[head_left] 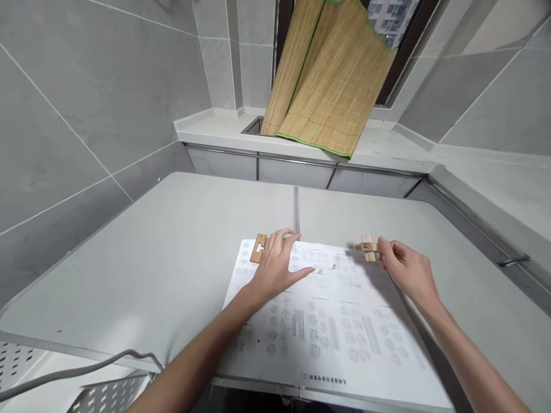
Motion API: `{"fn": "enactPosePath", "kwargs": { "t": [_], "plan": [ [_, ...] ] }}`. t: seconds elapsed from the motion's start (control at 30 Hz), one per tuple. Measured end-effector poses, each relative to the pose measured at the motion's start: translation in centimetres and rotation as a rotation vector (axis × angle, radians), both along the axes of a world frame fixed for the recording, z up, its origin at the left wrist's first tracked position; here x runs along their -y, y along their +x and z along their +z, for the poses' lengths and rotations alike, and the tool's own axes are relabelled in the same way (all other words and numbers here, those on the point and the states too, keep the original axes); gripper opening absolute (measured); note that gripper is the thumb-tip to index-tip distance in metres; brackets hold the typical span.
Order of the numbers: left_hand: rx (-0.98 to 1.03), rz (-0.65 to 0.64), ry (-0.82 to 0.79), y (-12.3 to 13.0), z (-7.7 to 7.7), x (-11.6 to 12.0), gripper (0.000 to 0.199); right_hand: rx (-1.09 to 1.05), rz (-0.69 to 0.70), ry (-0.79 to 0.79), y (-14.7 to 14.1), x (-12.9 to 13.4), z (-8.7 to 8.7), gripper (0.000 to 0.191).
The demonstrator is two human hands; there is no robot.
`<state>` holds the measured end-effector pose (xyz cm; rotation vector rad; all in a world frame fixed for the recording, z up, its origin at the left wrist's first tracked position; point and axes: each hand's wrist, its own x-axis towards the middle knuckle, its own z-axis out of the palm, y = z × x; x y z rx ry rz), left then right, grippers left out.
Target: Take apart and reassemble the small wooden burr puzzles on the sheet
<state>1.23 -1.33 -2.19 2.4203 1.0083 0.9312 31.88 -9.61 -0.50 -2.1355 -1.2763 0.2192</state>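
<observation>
My right hand [407,267] pinches one arm of a small cross-shaped wooden puzzle [367,247] marked "2". The puzzle is above the top right part of a large printed sheet [336,367]. My left hand [278,265] is over the sheet's upper left, thumb and fingers spread apart. Beside its knuckles sits a flat wooden puzzle piece [255,255] with a white cut-out shape, partly hidden by the hand. Rows of small drawings cover the sheet, and two tiny dark figures show near my left thumb.
A pale folding table [142,258] with a centre seam bears the sheet. Behind it a bamboo mat [331,80] hangs over a white ledge [215,127] by the window. A grey cable [73,371] and a white perforated basket [107,396] are at the lower left.
</observation>
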Motion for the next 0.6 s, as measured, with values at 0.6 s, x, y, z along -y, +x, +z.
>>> {"fn": "enactPosePath", "kwargs": {
  "t": [0.6],
  "plan": [
    [-0.200, 0.022, -0.148, -6.1, 0.4, -3.7, 0.107, -0.221, 0.176, -0.020, -2.2, 8.5, -1.2, 0.063]
  ]
}}
